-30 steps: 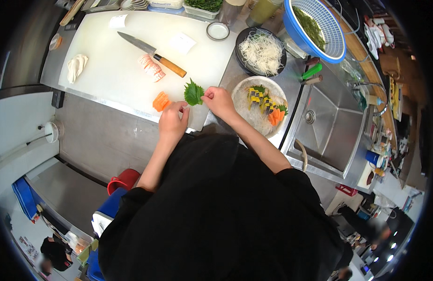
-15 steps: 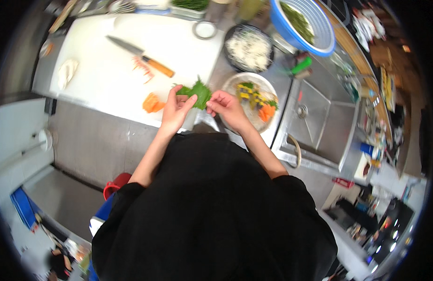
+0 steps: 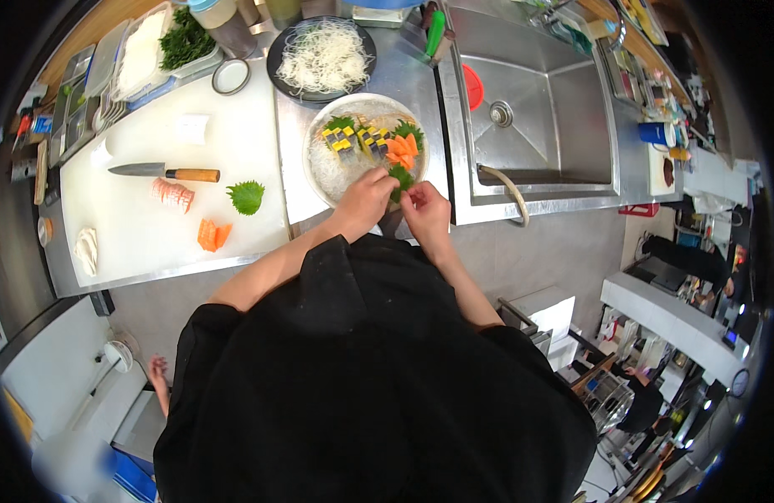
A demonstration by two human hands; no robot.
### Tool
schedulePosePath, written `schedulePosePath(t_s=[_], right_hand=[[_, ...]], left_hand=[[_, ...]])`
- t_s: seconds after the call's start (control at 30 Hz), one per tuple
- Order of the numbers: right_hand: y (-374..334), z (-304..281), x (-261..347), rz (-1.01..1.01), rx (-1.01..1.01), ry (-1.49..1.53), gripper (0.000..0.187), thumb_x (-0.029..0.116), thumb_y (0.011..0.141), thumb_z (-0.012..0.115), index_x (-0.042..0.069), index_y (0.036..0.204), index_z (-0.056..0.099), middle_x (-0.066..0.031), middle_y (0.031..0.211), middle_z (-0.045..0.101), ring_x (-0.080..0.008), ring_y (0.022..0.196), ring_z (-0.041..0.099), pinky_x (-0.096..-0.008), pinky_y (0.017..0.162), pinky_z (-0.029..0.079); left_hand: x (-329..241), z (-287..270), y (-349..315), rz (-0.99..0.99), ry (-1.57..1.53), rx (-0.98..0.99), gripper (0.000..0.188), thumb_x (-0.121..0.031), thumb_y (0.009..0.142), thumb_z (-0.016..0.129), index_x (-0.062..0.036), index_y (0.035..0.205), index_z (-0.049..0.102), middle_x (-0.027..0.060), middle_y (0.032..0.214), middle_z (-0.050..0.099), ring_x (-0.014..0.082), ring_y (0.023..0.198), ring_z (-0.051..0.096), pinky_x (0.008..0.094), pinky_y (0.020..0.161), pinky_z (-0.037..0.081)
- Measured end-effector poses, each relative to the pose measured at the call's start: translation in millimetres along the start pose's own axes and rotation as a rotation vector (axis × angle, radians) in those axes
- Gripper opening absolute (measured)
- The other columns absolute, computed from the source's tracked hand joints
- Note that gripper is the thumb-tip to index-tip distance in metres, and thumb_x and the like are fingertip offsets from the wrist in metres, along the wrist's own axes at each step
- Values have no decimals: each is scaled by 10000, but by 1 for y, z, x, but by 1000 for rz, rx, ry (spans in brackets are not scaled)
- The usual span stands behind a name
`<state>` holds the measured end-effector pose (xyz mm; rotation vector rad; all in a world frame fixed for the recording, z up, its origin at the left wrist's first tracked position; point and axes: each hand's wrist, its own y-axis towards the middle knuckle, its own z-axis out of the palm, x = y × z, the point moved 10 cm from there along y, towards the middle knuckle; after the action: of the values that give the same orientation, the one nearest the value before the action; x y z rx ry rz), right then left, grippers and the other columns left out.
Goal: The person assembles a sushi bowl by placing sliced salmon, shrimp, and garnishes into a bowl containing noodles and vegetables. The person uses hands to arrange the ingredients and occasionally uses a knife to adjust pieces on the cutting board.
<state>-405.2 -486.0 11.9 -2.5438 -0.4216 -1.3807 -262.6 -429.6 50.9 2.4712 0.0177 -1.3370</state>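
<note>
A jagged green perilla leaf (image 3: 400,181) is pinched between my left hand (image 3: 363,204) and my right hand (image 3: 429,218), both with fingers closed. The leaf hangs over the near right rim of a round pale plate (image 3: 313,172). On that plate are shredded white garnish, black-and-yellow blocks (image 3: 340,141), orange fish slices (image 3: 401,152) and more green leaves. A second perilla leaf (image 3: 246,197) lies flat on the white cutting board (image 3: 144,235) to the left. Near it rest orange slices (image 3: 212,235), pink striped slices (image 3: 172,195) and a wooden-handled knife (image 3: 164,172).
Behind the plate stands a black bowl (image 3: 274,64) of white shreds. To the right is a steel sink (image 3: 554,117) with a hose (image 3: 508,191) at its front edge. A folded white cloth (image 3: 86,251), a round lid (image 3: 231,77) and a tub of greens (image 3: 184,40) sit at left.
My hands have moved from the board's edge to the plate, and the view has shifted right. A leaf now lies on the board; my hands hold one leaf over the plate.
</note>
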Motion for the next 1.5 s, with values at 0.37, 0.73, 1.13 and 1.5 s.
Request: schedulePosePath(t_s=[0.37, 0.73, 1.13, 1.5], right_hand=[[-4, -11, 69, -369, -124, -329, 153, 110, 835, 752, 77, 941, 647, -92, 802, 632, -301, 716, 658, -406, 590, 524], [-6, -41, 83, -392, -125, -236, 161, 75, 804, 792, 87, 945, 716, -56, 760, 628, -214, 642, 628, -343, 566, 500], [-25, 133, 170, -522, 701, -45, 97, 101, 871, 727, 50, 950, 700, -104, 813, 706, -220, 627, 657, -329, 570, 511], [-67, 345, 235, -496, 1097, -442, 224, 175, 814, 709, 13, 970, 702, -190, 900, 726, -343, 871, 714, -420, 781, 564]], left_hand=[[3, -7, 12, 18, 127, -78, 241, 31, 793, 704, -10, 1029, 672, 124, 1039, 576, 343, 965, 627, 406, 822, 538], [-14, -30, 7, 74, 238, -83, 328, -70, 786, 781, -42, 1093, 669, 122, 1024, 544, 314, 908, 584, 414, 785, 511], [32, -218, -203, -652, 96, -622, 160, -19, 866, 714, -39, 1022, 685, 109, 909, 616, 248, 753, 626, 350, 670, 517], [62, -294, -245, -516, 407, -600, 610, 65, 766, 705, -66, 1344, 559, 140, 1181, 557, 282, 1061, 595, 367, 910, 511]])
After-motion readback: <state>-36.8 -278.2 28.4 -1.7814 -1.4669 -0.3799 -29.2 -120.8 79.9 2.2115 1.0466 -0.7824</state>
